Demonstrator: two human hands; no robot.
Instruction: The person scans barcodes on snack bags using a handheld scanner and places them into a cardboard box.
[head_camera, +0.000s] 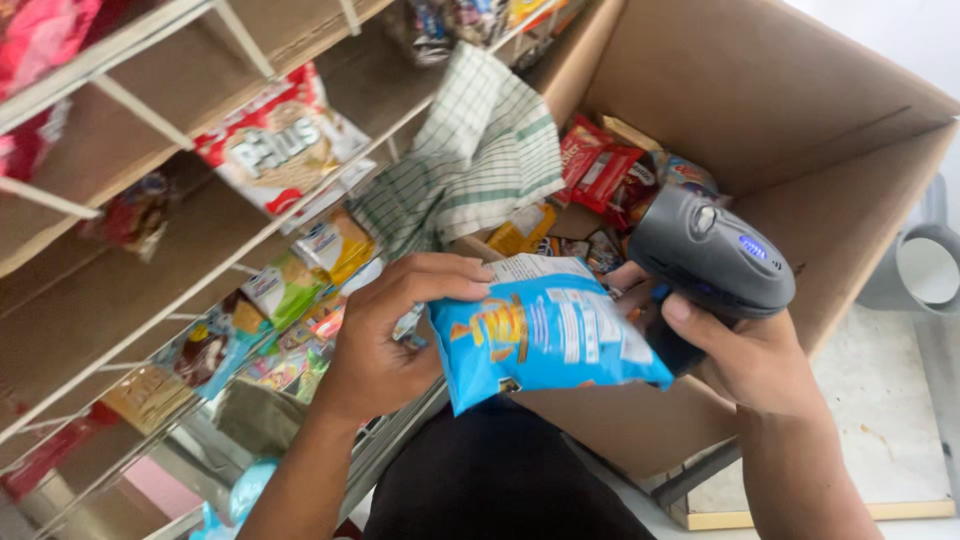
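This is a small shop, or its stockroom. A wire-fronted display rack (150, 250) fills the view from nine to eleven o'clock, its slanted brown shelves holding packaged snacks: a red-and-white bag (280, 145) near the top, smaller yellow and green packets (300, 275) lower down. At one to three o'clock stands a large open cardboard carton (790, 120), loaded with more sealed snack packets (610, 175) in red and orange. At the centre, a blue snack bag (545, 335) is held up against a dark grey handheld barcode scanner (710, 260) with a lit blue indicator, the kind used for stock or checkout. A green checked cloth (480, 150) hangs over the rack's edge.
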